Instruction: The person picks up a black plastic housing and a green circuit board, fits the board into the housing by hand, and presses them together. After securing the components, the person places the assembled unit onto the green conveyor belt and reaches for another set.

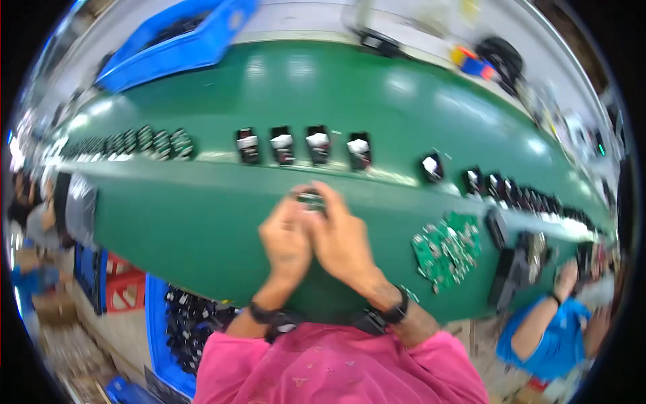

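Note:
My left hand (286,242) and my right hand (344,248) meet over the middle of the green table (182,222). Their fingers close around a small green circuit board (311,199) with dark edges. Slight blur and the fingers hide most of it, so I cannot tell whether it sits in a casing. Ahead of my hands stands a spaced row of black casings with white pieces on them, among them one black casing (317,144). To the right of my right hand lies a loose pile of green circuit boards (447,250).
A row of green boards (161,143) runs off left; more black casings (494,184) line up right. A blue bin (182,57) stands far left, another blue bin (157,330) with black parts low left. At right, a co-worker in blue (548,337) works beside dark trays (508,276).

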### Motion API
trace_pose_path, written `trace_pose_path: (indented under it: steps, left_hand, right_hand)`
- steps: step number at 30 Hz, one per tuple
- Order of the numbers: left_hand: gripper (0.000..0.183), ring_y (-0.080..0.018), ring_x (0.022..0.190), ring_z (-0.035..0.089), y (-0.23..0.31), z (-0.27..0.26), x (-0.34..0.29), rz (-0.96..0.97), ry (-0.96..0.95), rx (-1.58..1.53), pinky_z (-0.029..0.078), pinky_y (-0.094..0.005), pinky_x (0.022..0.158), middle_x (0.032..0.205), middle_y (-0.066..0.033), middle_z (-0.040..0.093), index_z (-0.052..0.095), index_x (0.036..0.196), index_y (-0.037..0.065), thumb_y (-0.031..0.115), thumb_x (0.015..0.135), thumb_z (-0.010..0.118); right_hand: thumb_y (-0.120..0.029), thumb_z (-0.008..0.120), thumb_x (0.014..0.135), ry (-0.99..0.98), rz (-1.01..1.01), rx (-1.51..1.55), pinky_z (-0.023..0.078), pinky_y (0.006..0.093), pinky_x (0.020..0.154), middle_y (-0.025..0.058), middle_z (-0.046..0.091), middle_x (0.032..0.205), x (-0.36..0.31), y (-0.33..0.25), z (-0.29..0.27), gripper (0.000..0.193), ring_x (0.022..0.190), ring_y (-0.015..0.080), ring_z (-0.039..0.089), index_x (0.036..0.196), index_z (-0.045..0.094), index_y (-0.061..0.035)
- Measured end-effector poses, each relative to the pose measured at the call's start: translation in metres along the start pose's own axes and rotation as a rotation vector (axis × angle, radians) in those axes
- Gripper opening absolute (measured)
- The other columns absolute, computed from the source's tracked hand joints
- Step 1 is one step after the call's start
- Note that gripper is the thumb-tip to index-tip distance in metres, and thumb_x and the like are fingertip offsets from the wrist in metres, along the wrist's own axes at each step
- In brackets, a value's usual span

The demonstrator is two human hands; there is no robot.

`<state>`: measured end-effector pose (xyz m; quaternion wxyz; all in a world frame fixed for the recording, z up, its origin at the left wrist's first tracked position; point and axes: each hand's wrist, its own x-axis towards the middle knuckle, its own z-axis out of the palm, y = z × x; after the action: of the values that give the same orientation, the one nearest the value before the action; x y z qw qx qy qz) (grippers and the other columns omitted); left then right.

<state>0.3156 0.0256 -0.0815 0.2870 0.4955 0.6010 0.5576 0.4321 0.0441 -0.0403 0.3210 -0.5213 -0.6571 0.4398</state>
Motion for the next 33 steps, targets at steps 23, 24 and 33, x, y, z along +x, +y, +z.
trace_pose_path:
  steps: [23,24,33]
  left_hand:
    - [0.077,-0.0396,0.125,0.053,-0.072,-0.105,0.156,0.491,-0.06,0.933,0.047,-0.0461,0.1,0.147,-0.0222,0.045,0.037,0.148,0.005,0.03,0.084,0.07]
    - [0.087,-0.0395,0.129,0.05,-0.054,-0.102,0.137,0.459,-0.134,0.966,0.046,-0.0448,0.103,0.153,-0.0213,0.038,0.031,0.152,0.005,0.032,0.08,0.073]
    - [0.077,-0.0379,0.111,0.061,-0.035,-0.059,0.131,0.448,-0.051,0.778,0.049,-0.0416,0.095,0.126,-0.0199,0.061,0.059,0.128,-0.002,0.039,0.069,0.086]
  right_hand:
    - [-0.003,0.062,0.091,0.494,-0.225,-0.797,0.046,0.0402,0.077,0.0138,0.058,0.09,-0.103,0.115,-0.131,0.009,0.085,0.0311,0.055,0.094,0.064,0.005]
    - [-0.003,0.062,0.091,0.491,-0.255,-0.804,0.046,0.0402,0.077,0.0138,0.058,0.09,-0.098,0.105,-0.128,0.009,0.085,0.0311,0.055,0.094,0.064,0.005]
    - [-0.011,0.056,0.097,0.183,-0.222,-0.023,0.049,0.0296,0.066,0.0116,0.065,0.091,-0.066,0.057,-0.123,0.02,0.074,0.0162,0.062,0.094,0.066,0.0065]
